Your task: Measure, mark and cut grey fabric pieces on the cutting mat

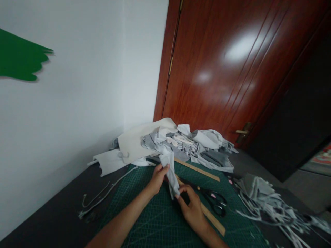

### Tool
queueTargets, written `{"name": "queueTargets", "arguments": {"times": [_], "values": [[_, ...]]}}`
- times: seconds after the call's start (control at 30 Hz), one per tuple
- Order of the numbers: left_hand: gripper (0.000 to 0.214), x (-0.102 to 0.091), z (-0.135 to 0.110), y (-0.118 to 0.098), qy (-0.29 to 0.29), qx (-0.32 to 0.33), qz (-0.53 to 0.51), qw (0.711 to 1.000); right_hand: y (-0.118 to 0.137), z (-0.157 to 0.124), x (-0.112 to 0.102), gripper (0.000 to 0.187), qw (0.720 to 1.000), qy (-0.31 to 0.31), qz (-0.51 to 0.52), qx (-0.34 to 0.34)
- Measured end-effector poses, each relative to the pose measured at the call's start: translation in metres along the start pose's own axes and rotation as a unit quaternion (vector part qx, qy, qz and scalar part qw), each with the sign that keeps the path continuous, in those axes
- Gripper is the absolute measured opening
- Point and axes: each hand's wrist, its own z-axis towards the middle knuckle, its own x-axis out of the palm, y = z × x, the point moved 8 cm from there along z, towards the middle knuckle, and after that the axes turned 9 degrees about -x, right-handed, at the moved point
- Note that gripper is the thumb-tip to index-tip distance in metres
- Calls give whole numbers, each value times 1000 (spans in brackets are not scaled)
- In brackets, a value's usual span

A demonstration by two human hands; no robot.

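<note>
A narrow strip of pale grey fabric (170, 174) runs from the cloth heap down over the green cutting mat (155, 224). My left hand (158, 178) pinches the strip near its upper part. Lower down, my right hand (190, 206) closes its fingers on the strip's bottom end. Both hands hover just above the mat. Black-handled scissors (216, 200) lie on the mat just right of my right hand, across a wooden ruler (210, 217).
A heap of grey and white fabric pieces (178, 144) fills the back of the dark table. A second wooden ruler (198, 169) lies along the mat's far edge. Cut strips and scraps (266, 203) pile up at the right. Thin cords (103, 196) trail at the left. A red-brown door (232, 69) stands behind.
</note>
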Motion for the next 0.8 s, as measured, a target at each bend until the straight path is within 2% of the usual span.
{"name": "queueTargets", "arguments": {"times": [0.03, 0.1, 0.13, 0.2, 0.27, 0.33, 0.43, 0.6, 0.8], "values": [[59, 4, -3, 2, 14, -11, 5, 1000, -5, -4, -4, 24, 1000, 17, 18, 11], [57, 15, -10, 6, 46, -39, 11, 998, -15, -6, -9, 56, 995, 28, 89, 48], [58, 20, -14, 9, 64, -55, 12, 996, -20, -5, -12, 68, 988, 13, 134, 71], [59, 31, -22, 16, 101, -99, 17, 990, -29, -1, -14, 76, 969, -32, 215, 119], [57, 39, -30, 24, 135, -143, 27, 980, -34, 1, -7, 71, 950, -34, 261, 167], [55, 44, -36, 29, 162, -173, 37, 971, -34, 2, -3, 56, 936, -36, 286, 201], [53, 45, -38, 30, 175, -177, 35, 968, -27, 4, -4, 43, 910, -52, 346, 224], [54, 39, -38, 18, 156, -138, 0, 978, -14, 8, -12, 49, 874, -14, 411, 258], [57, 42, -46, 10, 179, -150, 4, 972, -27, 6, -30, 51, 860, 14, 403, 311]]}}
